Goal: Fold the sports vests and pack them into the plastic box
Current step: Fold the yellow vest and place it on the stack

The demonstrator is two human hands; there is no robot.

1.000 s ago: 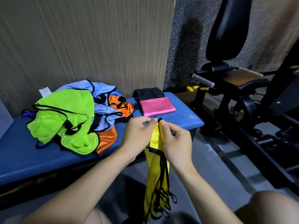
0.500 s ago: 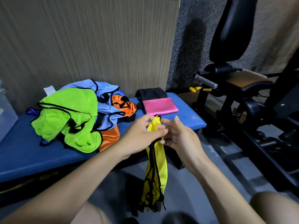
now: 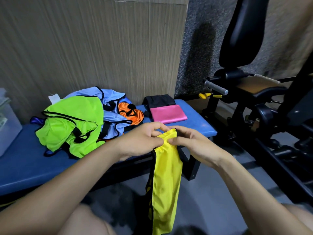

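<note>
A yellow vest (image 3: 165, 180) with black trim hangs down in front of the blue bench (image 3: 25, 167). My left hand (image 3: 142, 141) and my right hand (image 3: 191, 141) both pinch its bunched top edge, fingertips almost meeting. On the bench lies a loose heap of vests: a green vest (image 3: 71, 122) in front, a light blue vest (image 3: 108, 106) behind it and an orange vest (image 3: 130, 112) to the right. A folded pink vest (image 3: 167, 113) lies flat near the bench's right end with a folded black one (image 3: 159, 99) behind it. The clear plastic box (image 3: 7, 122) stands at the far left edge.
A black gym machine (image 3: 254, 92) with a padded seat and yellow-tipped handles stands to the right of the bench. A ribbed wall panel runs behind the bench. Grey floor lies below, and my knees show at the bottom corners.
The yellow vest now hangs wider and flatter than before. My right hand, which had let go and opened half a second ago, pinches the top edge again beside my left hand.
</note>
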